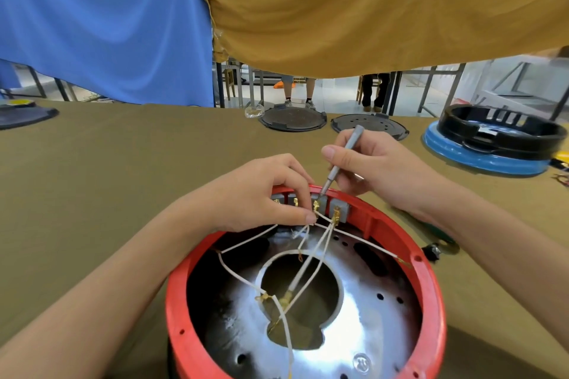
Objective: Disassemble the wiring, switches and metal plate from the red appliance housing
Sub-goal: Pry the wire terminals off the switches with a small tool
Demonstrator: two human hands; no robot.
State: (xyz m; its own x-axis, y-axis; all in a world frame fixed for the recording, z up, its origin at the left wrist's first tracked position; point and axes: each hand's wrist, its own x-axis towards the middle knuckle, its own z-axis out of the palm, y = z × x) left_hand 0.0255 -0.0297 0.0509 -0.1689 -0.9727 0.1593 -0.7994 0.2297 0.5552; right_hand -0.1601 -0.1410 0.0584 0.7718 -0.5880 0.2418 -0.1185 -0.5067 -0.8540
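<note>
My table (129, 163), olive cloth. On it: red housing (431, 280) at lower centre; two dark round lids (292, 120) (369, 126) at the far edge; blue-and-black base (492, 144) upper right.

Blue cloth (101, 18) hangs left, mustard cloth (385, 6) right. Beneath their hems: pale floor (335, 95), dark metal table legs (395, 92), a wooden chair (229, 78). Olive-covered table (123, 163) fills foreground.

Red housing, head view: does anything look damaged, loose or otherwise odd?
Nothing looks broken. Inside the red housing, white wires cross loosely over the metal plate, as expected mid-disassembly. The right hand holds a screwdriver on a grey switch; the left hand pinches a wire there.
</note>
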